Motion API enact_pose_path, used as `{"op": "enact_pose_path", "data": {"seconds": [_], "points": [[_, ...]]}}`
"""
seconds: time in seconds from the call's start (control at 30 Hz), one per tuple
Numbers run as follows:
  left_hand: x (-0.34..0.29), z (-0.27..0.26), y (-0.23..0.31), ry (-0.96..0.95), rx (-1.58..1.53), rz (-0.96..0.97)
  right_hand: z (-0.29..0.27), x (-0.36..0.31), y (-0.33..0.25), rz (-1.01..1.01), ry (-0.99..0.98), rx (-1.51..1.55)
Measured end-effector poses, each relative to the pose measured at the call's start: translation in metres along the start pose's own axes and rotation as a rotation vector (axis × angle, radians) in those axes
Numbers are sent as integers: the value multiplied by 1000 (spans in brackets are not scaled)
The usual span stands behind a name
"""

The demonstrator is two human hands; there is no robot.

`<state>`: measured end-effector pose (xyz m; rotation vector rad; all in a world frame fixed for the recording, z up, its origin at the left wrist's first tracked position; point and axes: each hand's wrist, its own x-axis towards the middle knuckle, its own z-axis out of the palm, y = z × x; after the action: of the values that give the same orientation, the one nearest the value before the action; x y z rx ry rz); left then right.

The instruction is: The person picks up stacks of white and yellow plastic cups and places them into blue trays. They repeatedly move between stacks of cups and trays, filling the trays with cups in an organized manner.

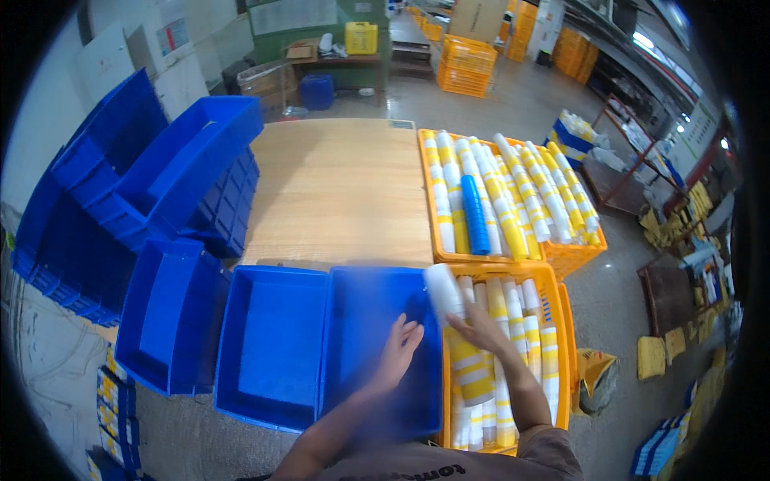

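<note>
Roll: a white tube [445,295] is held in the right hand, its upper end tilted forward and left of the fingers; whether the yellow-banded length below belongs to it cannot be told.
Right hand: fingers and thumb are closed around the roll by the right hand [479,325], above the near orange crate's left side.
Left hand: nothing is seen to be gripped by the left hand [399,346]; its thumb and fingers are held apart, near the roll but not touching it.
Near crate: white and yellow-banded rolls [531,345] are packed lengthwise in the near orange crate [564,369], beneath and right of the right hand.
Far crate: more banded rolls and one blue stack [475,216] are contained in the far orange crate [428,196], beyond the right hand.
Blue bins: one blue bin [361,321] is placed under the left hand; a second bin [273,345] is set just beside it, farther left.
Table: a wooden surface is shown by the table [337,192], ahead of the left hand.
Piled bins: several blue bins [188,172] are stacked left of the table, well apart from both hands.
</note>
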<state>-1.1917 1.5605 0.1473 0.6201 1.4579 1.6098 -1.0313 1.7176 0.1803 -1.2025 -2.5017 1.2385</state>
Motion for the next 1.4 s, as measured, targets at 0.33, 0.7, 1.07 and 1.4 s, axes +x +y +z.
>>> {"op": "enact_pose_path", "data": {"seconds": [0.33, 0.7, 1.07, 1.4], "points": [[-14, -65, 20, -346, -580, -617, 121, 9, -30, 180, -285, 1529], [-18, -73, 64, -278, -790, -825, 135, 52, -30, 166, 142, 1602], [-6, -72, 87, -63, -705, -876, 155, 57, -59, 283, -198, 1761], [6, -110, 72, -40, -633, -827, 186, 67, -71, 356, -568, 1742]]}}
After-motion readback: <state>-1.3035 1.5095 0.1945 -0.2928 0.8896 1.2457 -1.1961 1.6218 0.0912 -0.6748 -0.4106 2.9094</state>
